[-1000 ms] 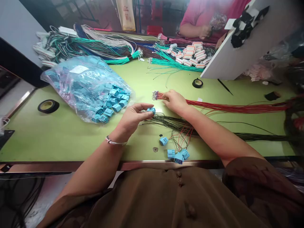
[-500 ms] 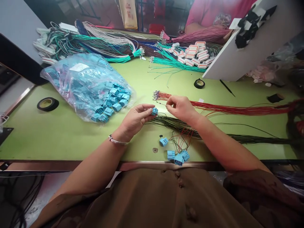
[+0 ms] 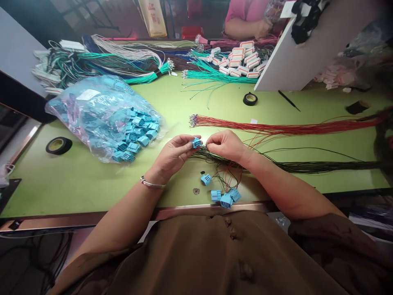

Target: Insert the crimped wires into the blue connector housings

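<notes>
Between the thumb and fingers of my left hand point(image 3: 174, 155) is a small blue connector housing point(image 3: 197, 142), its face with holes turned to the right. My right hand point(image 3: 226, 146) is pinched just right of the housing, its fingertips close to it. A thin wire end seems to be in that pinch, mostly hidden by the fingers. Beneath both hands runs a bundle of black wires point(image 3: 294, 166). Beyond them lies a bundle of red wires point(image 3: 227, 122) with metal terminals at its left end. Several blue connectors point(image 3: 226, 200) with wires attached rest near the table's front edge.
A clear plastic bag point(image 3: 92, 110) spills blue connectors at the left, beside a black tape roll point(image 3: 59, 145). Green wire bundles and white connectors point(image 3: 242, 59) lie at the back. A white panel point(image 3: 285, 53) stands at right. Someone in pink sits across the table.
My right hand has moved left and slightly down, bringing its pinched fingers up to the connector housing. The left hand still holds the housing. The whole view has shifted a little.
</notes>
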The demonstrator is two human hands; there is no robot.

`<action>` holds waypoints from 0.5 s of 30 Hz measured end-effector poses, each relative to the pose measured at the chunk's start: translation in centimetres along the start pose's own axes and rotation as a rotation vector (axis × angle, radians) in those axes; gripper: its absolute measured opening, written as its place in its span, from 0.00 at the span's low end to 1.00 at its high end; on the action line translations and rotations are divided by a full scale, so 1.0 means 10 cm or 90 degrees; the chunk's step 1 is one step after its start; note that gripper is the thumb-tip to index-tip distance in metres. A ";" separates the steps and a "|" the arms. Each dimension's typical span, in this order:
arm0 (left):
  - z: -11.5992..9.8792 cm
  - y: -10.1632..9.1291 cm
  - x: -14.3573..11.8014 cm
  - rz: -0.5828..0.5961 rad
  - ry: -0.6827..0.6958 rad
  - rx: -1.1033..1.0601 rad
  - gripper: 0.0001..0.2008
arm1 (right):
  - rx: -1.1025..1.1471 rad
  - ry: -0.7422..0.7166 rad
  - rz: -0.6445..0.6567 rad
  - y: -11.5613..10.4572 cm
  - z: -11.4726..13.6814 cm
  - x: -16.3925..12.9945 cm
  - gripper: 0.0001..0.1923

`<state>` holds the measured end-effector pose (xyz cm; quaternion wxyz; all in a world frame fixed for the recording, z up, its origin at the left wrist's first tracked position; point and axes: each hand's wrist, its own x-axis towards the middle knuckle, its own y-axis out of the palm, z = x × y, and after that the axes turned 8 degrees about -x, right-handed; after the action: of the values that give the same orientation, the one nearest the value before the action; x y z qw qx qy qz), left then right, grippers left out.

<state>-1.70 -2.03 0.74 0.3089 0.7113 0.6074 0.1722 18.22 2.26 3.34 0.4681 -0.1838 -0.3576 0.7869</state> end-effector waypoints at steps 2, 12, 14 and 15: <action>0.01 0.01 -0.01 0.013 0.006 0.020 0.07 | 0.037 0.007 0.024 -0.01 -0.01 0.01 0.11; 0.06 0.02 -0.01 0.051 0.210 0.283 0.05 | 0.190 0.097 0.119 -0.08 0.06 0.02 0.10; 0.09 0.03 0.00 0.061 0.228 0.298 0.04 | 0.211 0.108 0.129 -0.08 0.05 0.03 0.10; 0.11 0.04 0.00 0.059 0.229 0.295 0.04 | 0.213 0.107 0.125 -0.08 0.03 0.03 0.10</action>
<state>-0.76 -2.26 0.16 0.0178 0.7479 0.6425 0.1660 18.30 2.63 4.14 0.4410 -0.2025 -0.1621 0.8592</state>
